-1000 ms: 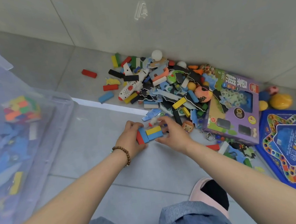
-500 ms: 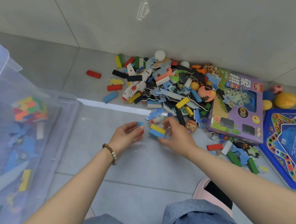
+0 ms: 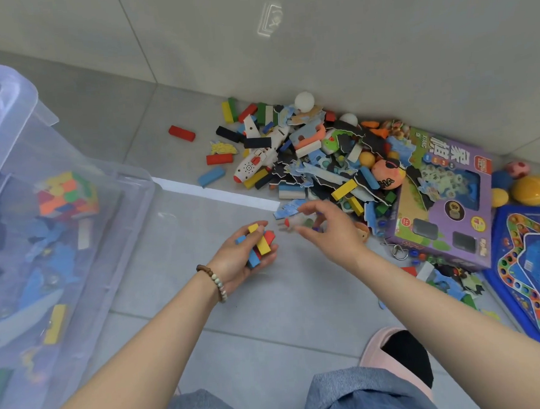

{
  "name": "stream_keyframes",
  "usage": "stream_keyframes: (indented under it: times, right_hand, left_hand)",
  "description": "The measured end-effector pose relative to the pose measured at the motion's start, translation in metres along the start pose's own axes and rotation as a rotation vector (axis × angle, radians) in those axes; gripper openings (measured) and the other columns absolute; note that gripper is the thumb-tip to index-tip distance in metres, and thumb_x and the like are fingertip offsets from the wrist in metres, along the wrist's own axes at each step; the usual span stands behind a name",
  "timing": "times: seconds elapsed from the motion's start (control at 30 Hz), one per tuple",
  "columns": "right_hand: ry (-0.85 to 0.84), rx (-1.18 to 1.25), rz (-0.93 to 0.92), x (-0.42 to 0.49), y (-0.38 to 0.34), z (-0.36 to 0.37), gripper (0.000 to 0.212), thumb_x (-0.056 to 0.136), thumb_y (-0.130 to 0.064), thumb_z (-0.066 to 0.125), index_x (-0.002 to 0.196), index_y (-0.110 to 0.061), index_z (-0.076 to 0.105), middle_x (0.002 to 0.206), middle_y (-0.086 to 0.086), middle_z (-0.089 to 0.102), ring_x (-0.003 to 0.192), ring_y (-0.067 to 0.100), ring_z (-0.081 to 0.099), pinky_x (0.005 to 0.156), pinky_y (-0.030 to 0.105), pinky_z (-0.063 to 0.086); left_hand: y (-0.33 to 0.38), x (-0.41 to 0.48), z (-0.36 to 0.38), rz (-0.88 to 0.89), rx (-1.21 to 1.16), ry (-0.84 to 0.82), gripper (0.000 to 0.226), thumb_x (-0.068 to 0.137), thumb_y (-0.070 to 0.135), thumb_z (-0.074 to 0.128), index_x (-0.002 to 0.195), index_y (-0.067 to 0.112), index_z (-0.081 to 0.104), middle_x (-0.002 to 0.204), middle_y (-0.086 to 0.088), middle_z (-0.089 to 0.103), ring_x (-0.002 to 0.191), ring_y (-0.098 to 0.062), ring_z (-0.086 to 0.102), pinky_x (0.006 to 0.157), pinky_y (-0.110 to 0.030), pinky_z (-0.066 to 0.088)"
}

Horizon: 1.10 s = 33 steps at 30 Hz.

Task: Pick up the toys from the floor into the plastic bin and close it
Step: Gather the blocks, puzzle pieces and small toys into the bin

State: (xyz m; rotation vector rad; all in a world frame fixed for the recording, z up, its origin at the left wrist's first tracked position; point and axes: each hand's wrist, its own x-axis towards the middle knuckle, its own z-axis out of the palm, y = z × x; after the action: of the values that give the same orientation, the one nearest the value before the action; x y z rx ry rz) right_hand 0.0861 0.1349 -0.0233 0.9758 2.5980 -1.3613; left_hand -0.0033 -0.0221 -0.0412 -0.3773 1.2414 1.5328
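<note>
My left hand (image 3: 240, 262) is palm up, closed around a small stack of wooden blocks (image 3: 258, 244) in yellow, blue and red. My right hand (image 3: 329, 229) hovers just right of it with fingers spread, over a small blurred toy with a red tip (image 3: 294, 224); whether it grips that toy is unclear. The toy pile (image 3: 316, 158) lies against the wall beyond both hands, with a white toy plane (image 3: 261, 156) on its left side. The clear plastic bin (image 3: 75, 214) stands at the left, holding a colourful cube (image 3: 68, 193) and blue pieces.
A purple game box (image 3: 444, 207) lies right of the pile, with a blue star board (image 3: 535, 268) and yellow and red balls (image 3: 530, 189) beyond it. Loose red and blue blocks (image 3: 182, 133) sit left of the pile. My slippered foot (image 3: 395, 354) is at the bottom right.
The blocks that both hands gathered on the floor are now all in my left hand, which has turned palm up. My right hand has let go and moved right toward the pile.
</note>
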Motion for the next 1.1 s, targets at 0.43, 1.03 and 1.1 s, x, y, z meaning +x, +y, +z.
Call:
stream_keyframes:
  times: [0.43,1.03,1.1]
  right_hand:
    - [-0.046,-0.433,-0.038,0.02,-0.002,0.015,0.027,0.086,-0.028,0.063,0.112,-0.023,0.063,0.113,-0.002,0.059,0.096,0.013,0.055,0.077,0.03,0.044]
    - [-0.113,-0.332,-0.067,0.011,0.021,0.001,0.051,0.077,-0.03,0.075,0.123,-0.023,0.056,0.135,-0.002,0.04,0.127,0.014,0.034,0.098,0.019,0.026]
    - [-0.121,-0.307,-0.05,0.008,0.021,0.004,0.049,0.077,-0.035,0.073,0.122,-0.022,0.057,0.131,-0.002,0.043,0.124,0.013,0.036,0.098,0.02,0.028]
  left_hand:
    - [0.002,-0.008,-0.008,-0.108,-0.054,0.044,0.035,0.095,0.043,0.043,0.112,0.019,0.062,0.111,-0.012,0.062,0.093,-0.026,0.065,0.073,-0.038,0.057]
    - [-0.011,-0.011,-0.004,0.031,0.086,0.095,0.019,0.095,0.033,0.046,0.098,0.021,0.06,0.11,-0.014,0.06,0.079,-0.017,0.063,0.066,-0.026,0.058]
    - [-0.012,-0.012,-0.005,0.044,0.097,0.106,0.019,0.095,0.034,0.047,0.098,0.021,0.061,0.112,-0.014,0.06,0.079,-0.018,0.063,0.066,-0.026,0.059]
